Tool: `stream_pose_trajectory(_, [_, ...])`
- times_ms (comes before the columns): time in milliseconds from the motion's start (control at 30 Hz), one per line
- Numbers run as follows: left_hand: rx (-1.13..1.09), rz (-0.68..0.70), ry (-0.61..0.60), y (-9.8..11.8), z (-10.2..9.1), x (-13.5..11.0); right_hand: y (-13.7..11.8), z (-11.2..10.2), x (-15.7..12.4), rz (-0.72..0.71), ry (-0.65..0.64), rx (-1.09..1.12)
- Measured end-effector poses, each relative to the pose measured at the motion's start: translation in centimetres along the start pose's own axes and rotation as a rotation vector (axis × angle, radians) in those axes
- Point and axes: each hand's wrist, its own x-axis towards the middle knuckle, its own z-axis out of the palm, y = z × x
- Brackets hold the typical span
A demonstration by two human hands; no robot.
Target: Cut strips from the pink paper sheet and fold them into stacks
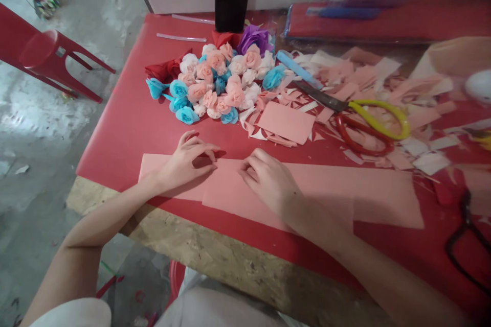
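Nearest you, the tan front edge (pixel 215 245) of the surface (pixel 126 133) runs just past your lap; the pink paper lies a little in from it, so keep your forearms light where they cross the sheets. The paper is flat in overlapping layers: a shorter front piece (pixel 238 202) over a long strip (pixel 383 194) that shows at its right. Their lower edges don't line up, so it would pay to square them before any pressing or cutting.

Your left hand (pixel 194 158) is at the upper edge of the paper, thumb and forefinger curved toward each other with a gap behind the tips; whether that grip pinches anything, I cannot tell. Your right hand (pixel 268 179) is over the paper, its fingertips bunched together; whether they hold the edge is also hidden. Try working both hands evenly along that upper edge, with little tension, since thin paper like this probably creases or stretches easily.

Beyond, keep the stacked pink pieces (pixel 287 122) and the scissors (pixel 364 117) apart from the sheets. Farther back, the paper flowers (pixel 210 84) sit bunched beside loose scraps (pixel 406 82); don't let your fingers brush them.
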Motion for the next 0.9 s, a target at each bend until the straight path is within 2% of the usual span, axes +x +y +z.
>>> stream_pose_trajectory(367, [0.009,-0.029,-0.042,0.11,-0.28,0.06,0.13,-0.06,-0.02,-0.004,0.004,0.054])
stream_pose_trajectory(667, [0.013,-0.034,-0.025,-0.14,-0.04,0.11,0.0,-0.22,0.14,-0.003,-0.025,0.046])
stream_pose_trajectory(900, [0.009,-0.014,0.002,-0.19,0.1,0.22,0.17,-0.02,0.03,-0.06,0.05,0.068])
